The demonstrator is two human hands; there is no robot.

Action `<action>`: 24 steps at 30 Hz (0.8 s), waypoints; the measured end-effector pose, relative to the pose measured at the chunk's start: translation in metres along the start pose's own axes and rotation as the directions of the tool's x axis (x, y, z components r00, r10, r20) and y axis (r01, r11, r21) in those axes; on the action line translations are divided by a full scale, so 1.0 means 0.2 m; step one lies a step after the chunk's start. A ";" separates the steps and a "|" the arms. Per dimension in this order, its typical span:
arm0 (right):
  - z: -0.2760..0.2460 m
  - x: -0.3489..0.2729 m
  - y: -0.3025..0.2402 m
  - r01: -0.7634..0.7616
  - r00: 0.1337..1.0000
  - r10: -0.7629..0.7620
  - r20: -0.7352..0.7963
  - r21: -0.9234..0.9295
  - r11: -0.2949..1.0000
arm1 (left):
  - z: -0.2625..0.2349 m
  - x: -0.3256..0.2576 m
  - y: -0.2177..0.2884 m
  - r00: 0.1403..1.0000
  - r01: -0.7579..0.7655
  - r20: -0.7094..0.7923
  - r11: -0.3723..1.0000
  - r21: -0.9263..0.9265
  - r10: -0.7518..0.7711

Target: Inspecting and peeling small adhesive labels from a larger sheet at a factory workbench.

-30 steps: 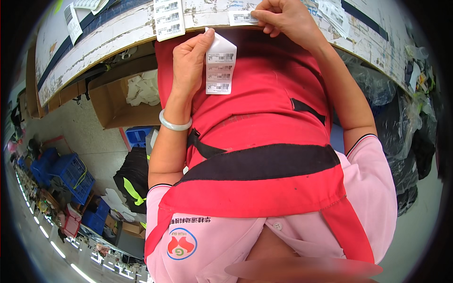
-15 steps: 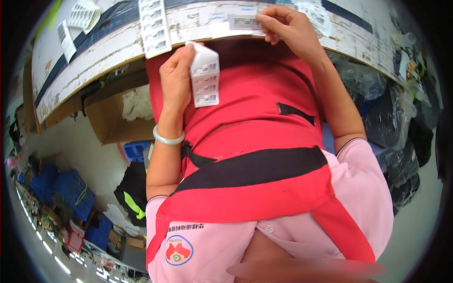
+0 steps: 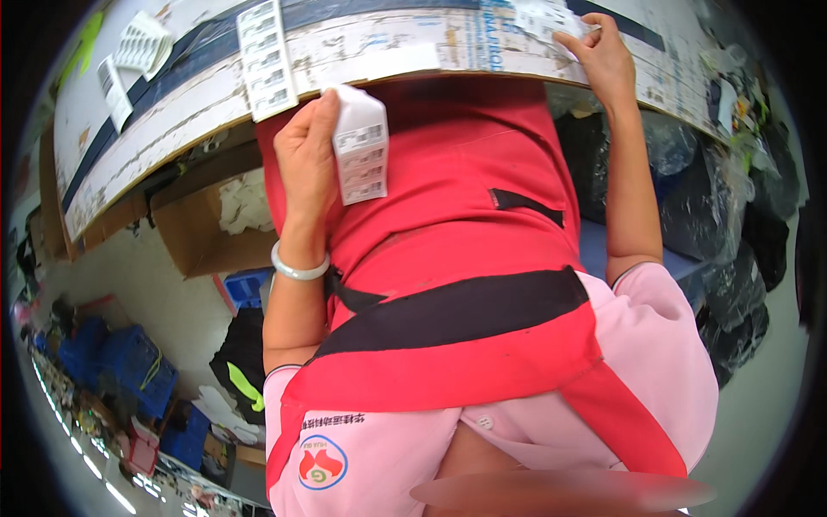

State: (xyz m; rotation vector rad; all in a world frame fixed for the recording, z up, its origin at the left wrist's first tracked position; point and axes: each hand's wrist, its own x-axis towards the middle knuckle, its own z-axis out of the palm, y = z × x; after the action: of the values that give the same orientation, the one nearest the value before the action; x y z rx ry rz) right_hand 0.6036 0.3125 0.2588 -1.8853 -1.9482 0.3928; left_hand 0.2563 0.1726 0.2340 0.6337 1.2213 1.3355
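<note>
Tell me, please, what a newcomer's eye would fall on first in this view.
The bright red apron, worn over a pink shirt, fills the middle of the view. Near its top, the left hand holds a white label strip in front of it. At upper right, the right hand is at a pile of labels on the scuffed white table.

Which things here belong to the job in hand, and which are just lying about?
Seemingly in use:
label strip, held in the left hand
label pile, with the right hand at it
table, bearing labels

Seemingly lying about:
cardboard box
blue crate
clear plastic bags
</note>
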 end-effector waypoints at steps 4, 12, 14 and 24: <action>0.14 -0.24 -0.46 -0.105 0.917 -0.128 0.378 0.539 0.835 | 0.02 -0.03 0.02 1.000 -0.010 -0.017 0.999 -0.040 0.009; 0.30 -0.45 -0.75 -0.375 0.576 -0.399 0.714 0.664 0.647 | -0.01 -0.03 0.07 0.969 -0.245 0.046 0.968 0.062 0.242; 0.29 -0.44 -0.77 -0.377 0.558 -0.418 0.716 0.668 0.641 | 0.03 -0.08 0.14 0.940 -0.336 0.102 0.933 0.131 0.325; 0.32 -0.47 -0.77 -0.350 0.732 -0.365 0.575 0.777 0.523 | -0.09 -0.04 0.13 0.926 -0.024 0.362 0.936 0.351 -0.112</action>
State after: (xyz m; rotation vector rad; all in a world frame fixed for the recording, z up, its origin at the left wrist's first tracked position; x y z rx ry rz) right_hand 0.4385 0.2157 0.2655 -1.0494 -1.5373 1.9154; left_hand 0.2312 0.1653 0.2543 1.0582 1.1504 0.9034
